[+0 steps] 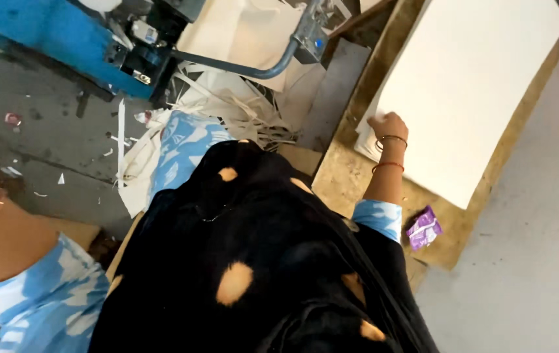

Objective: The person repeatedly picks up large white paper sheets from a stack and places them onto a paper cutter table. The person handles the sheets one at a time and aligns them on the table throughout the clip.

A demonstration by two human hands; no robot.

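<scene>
Right hand [387,125]: mine, reaching forward to the near corner of the stack of white sheets [469,85]. Fingers curled down onto the sheet edges, touching them; whether they pinch a sheet or only press on it I cannot tell. Two bangles and a red thread at the wrist, blue-and-white sleeve above the elbow.

Left hand: only my forearm shows at the left edge of the view, raised and well apart from the sheets; how it is held I cannot tell.

Stack of white sheets: lies on the wooden table [351,176], ahead of and to the right of my right hand. Its long axis runs away from me, slanting up and rightward. My right hand is by far the nearer one.

Purple wrapper [424,228]: on the table near its front edge, beside my right elbow, apart from the stack.

Blue machine [50,39]: upper left, with a heap of pale strips [227,104] on the floor below it.
</scene>
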